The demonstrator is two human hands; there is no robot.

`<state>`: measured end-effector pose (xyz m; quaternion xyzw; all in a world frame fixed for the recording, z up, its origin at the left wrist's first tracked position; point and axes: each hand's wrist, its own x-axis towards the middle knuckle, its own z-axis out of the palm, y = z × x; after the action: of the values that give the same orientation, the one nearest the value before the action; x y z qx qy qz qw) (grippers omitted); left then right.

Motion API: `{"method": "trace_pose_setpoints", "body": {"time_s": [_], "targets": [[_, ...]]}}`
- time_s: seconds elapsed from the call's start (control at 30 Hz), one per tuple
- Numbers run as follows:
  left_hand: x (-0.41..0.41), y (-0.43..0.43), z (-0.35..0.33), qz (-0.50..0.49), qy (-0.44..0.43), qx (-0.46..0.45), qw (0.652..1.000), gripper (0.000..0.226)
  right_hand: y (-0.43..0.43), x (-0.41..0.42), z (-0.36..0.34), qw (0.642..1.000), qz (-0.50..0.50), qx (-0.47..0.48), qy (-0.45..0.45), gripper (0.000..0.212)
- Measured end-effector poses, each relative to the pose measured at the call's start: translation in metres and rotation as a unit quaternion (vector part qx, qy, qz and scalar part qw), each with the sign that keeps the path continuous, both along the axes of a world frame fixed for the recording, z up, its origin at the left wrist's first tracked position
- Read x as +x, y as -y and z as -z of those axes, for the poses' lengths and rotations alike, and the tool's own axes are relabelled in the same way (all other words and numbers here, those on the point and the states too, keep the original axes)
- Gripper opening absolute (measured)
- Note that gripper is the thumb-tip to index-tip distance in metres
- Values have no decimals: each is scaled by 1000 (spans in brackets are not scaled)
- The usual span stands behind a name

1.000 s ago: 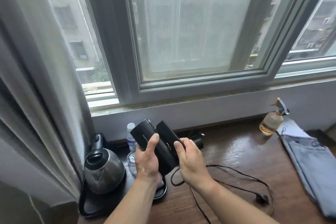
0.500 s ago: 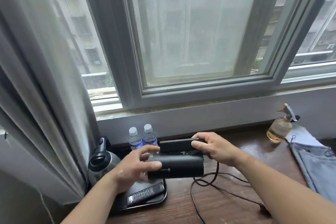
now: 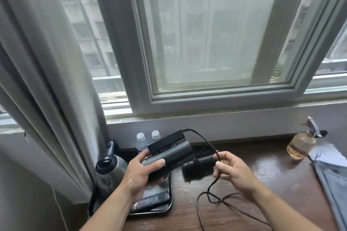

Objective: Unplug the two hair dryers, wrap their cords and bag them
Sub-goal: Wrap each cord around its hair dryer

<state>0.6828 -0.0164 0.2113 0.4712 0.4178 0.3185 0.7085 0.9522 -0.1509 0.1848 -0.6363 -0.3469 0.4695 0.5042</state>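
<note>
Cord now arcs from the folded hair dryer to the right hand, which has left the handle and pinches it; a second dryer lies on the desk behind, grey bag far right, kettle and tray left; left hand grips the dryer's barrel

From where I stand, the folded black plastic hair dryer looks smooth and matt, as does the second black plastic hair dryer, while the thin black cord has a dull, rubbery skin. The dark brown wooden tabletop is varnished to a wet-looking gloss, the rounded steel kettle is polished bright, and the black plastic tray shines at its rim. The amber glass spray bottle is clear and glossy, the grey-blue cloth bag is soft and matt, and the grey curtain is a dull woven cloth.
</note>
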Motion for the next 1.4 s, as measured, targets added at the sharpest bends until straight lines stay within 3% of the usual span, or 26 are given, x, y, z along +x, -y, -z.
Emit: {"method": "trace_pose_setpoints", "body": {"time_s": [0.07, 0.17, 0.37, 0.43, 0.53, 0.67, 0.83, 1.0, 1.17, 1.3, 1.4], "targets": [[3, 0, 5, -26, -16, 22, 999, 55, -1, -1, 6, 999, 40, 11, 15, 20], [11, 3, 16, -59, -34, 39, 997, 44, -2, -13, 6, 989, 56, 41, 132, 28], [31, 15, 24, -57, -78, 66, 993, 53, -6, -67, -8, 964, -98, 71, 235, 60], [38, 21, 21, -47, -77, 65, 994, 39, -11, -76, -6, 936, -117, 74, 322, 57], [43, 30, 14, -38, -105, 88, 990, 25, -14, -80, -7, 889, -117, 100, 431, 37], [39, 32, 13, 14, -133, 101, 986, 77, -17, -79, -18, 819, -176, 100, 536, 16], [29, 28, 8, 83, -184, 173, 964, 58, -28, -70, -40, 788, -235, 102, 560, 14], [27, 27, 16, 111, -227, 202, 946, 60, -41, -75, -45, 829, -142, 135, 524, 43], [27, 28, 9, 140, -292, 296, 899, 66, -46, -76, -46, 827, -149, 112, 531, 35], [27, 30, 8, 135, -262, 314, 903, 62, -50, -83, -47, 838, -160, 113, 509, 27], [24, 25, 17, 123, -233, 270, 926, 66, -46, -87, -40, 794, -177, 134, 566, 25]]}}
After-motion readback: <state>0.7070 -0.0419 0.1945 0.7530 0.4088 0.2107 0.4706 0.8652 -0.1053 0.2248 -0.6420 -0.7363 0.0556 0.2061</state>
